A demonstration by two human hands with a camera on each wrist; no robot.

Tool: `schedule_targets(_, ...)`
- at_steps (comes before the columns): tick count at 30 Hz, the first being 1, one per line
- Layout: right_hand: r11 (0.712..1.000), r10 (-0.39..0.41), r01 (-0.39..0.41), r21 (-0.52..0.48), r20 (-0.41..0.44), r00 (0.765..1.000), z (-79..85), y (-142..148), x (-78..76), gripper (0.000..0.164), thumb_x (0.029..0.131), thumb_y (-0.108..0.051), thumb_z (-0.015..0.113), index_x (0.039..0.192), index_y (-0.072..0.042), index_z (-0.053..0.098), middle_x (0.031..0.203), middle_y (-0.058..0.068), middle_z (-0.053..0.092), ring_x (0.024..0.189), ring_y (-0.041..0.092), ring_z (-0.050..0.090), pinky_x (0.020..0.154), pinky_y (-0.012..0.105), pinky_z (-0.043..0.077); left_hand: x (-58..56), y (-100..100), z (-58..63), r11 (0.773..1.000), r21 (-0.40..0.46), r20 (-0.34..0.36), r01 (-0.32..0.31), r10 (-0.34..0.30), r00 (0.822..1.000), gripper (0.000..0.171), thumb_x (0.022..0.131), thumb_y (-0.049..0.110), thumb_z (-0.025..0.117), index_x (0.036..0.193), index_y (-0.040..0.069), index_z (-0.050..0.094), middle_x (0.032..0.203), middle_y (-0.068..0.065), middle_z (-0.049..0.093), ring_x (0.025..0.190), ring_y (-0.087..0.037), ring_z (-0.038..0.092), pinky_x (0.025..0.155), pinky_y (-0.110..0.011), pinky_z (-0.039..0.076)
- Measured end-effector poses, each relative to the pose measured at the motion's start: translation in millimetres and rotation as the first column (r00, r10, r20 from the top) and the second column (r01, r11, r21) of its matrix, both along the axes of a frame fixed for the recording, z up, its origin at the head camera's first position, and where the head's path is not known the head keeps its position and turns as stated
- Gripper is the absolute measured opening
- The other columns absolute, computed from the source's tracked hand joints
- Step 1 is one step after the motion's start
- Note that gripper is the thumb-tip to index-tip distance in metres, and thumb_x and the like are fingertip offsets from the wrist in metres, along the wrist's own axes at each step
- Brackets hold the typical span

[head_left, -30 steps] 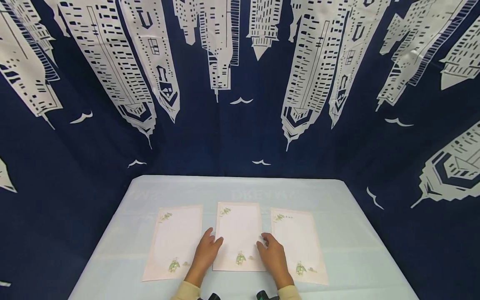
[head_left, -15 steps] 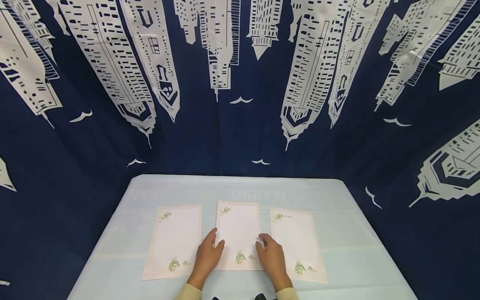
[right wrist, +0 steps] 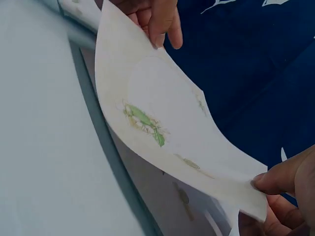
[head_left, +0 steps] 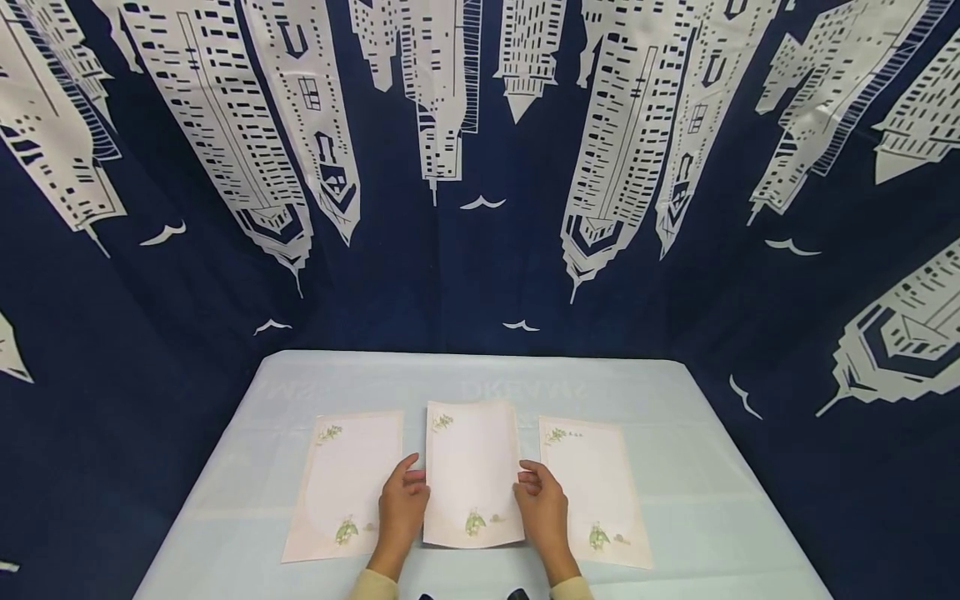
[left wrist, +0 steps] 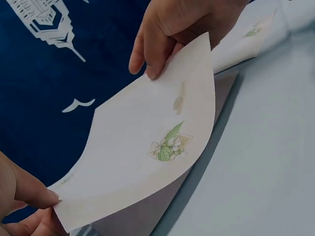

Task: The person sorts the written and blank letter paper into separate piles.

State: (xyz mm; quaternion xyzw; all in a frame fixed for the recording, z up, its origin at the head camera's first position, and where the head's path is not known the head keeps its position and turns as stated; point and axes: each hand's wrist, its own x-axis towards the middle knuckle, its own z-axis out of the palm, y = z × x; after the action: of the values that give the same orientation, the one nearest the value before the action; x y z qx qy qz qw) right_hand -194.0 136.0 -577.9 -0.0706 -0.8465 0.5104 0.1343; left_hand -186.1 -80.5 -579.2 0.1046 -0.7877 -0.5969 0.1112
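The middle sheet of stationery paper (head_left: 472, 467), pale pink with green plant prints, is raised off the table and bows between both hands. My left hand (head_left: 402, 508) pinches its left edge, thumb on top and fingers beneath, as the left wrist view shows. At the opposite edge, my right hand (head_left: 545, 512) pinches the paper the same way. Under the lifted sheet, a shaded pale paper surface (left wrist: 142, 216) shows in the left wrist view; whether it is one sheet or several I cannot tell.
A matching sheet (head_left: 348, 483) lies flat to the left and another sheet (head_left: 596, 492) to the right. All are on a table with a pale cover (head_left: 720, 533). Behind it hangs a dark blue cloth (head_left: 480, 275) with white building prints.
The middle sheet lay flat before; now it is lifted, curved and slightly shifted left. The left hand moved left and both hands now grip its edges. The side sheets stayed put.
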Motion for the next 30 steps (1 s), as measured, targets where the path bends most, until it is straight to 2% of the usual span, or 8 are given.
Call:
schedule_targets(6,0.998,0.005,-0.005,-0.055,0.007,1.0,0.5,-9,-2.8,0.03,0.082,0.006,0.072,0.111,0.001,0.071,0.092,0.006,0.07,0.083,0.022,0.069,0.073,0.029,0.058,0.5,-13,2.0,0.999,0.027,0.032,-0.043,0.042,0.999,0.04,0.083,-0.009,0.066,0.123,-0.008,0.065,0.095,-0.015,0.072,0.088,-0.03,0.071,0.071,-0.031,0.057)
schedule_targets(11,0.995,0.041,-0.038,-0.087,0.025,0.999,-1.9,-24,-2.8,0.027,0.083,0.005,0.073,0.109,0.001,0.073,0.09,0.005,0.071,0.081,0.019,0.069,0.071,0.025,0.056,6.5,-31,4.4,0.998,-0.008,0.06,-0.062,0.062,0.996,0.028,0.084,-0.006,0.068,0.112,-0.007,0.071,0.095,-0.014,0.072,0.089,-0.029,0.07,0.071,-0.028,0.057)
schedule_targets(19,0.984,0.14,-0.139,-0.109,-0.006,0.99,-5.4,-62,-4.2,0.027,0.082,0.007,0.072,0.109,0.003,0.072,0.09,0.006,0.069,0.079,0.014,0.065,0.07,0.024,0.056,14.1,-73,11.3,0.996,-0.04,0.102,-0.083,0.087,0.991,0.028,0.087,-0.006,0.066,0.114,-0.01,0.07,0.097,-0.016,0.071,0.088,-0.026,0.067,0.068,-0.02,0.052)
schedule_targets(25,0.966,0.241,-0.244,-0.082,-0.042,0.969,-3.3,-100,-5.2,0.03,0.081,0.01,0.069,0.11,0.004,0.071,0.091,0.008,0.068,0.079,0.013,0.065,0.072,0.024,0.056,20.2,-109,12.7,0.985,-0.107,0.139,-0.133,0.147,0.979,0.029,0.089,-0.004,0.064,0.117,-0.01,0.068,0.1,-0.02,0.071,0.094,-0.033,0.068,0.065,-0.017,0.05)
schedule_targets(30,0.941,0.331,-0.335,-0.044,-0.075,0.941,-2.5,-127,-8.7,0.032,0.079,0.014,0.068,0.11,0.006,0.07,0.091,0.005,0.067,0.078,0.017,0.065,0.073,0.024,0.056,23.8,-131,11.7,0.956,-0.204,0.137,-0.212,0.243,0.96,0.028,0.088,-0.004,0.064,0.115,-0.01,0.069,0.1,-0.024,0.071,0.093,-0.039,0.069,0.064,-0.023,0.052)
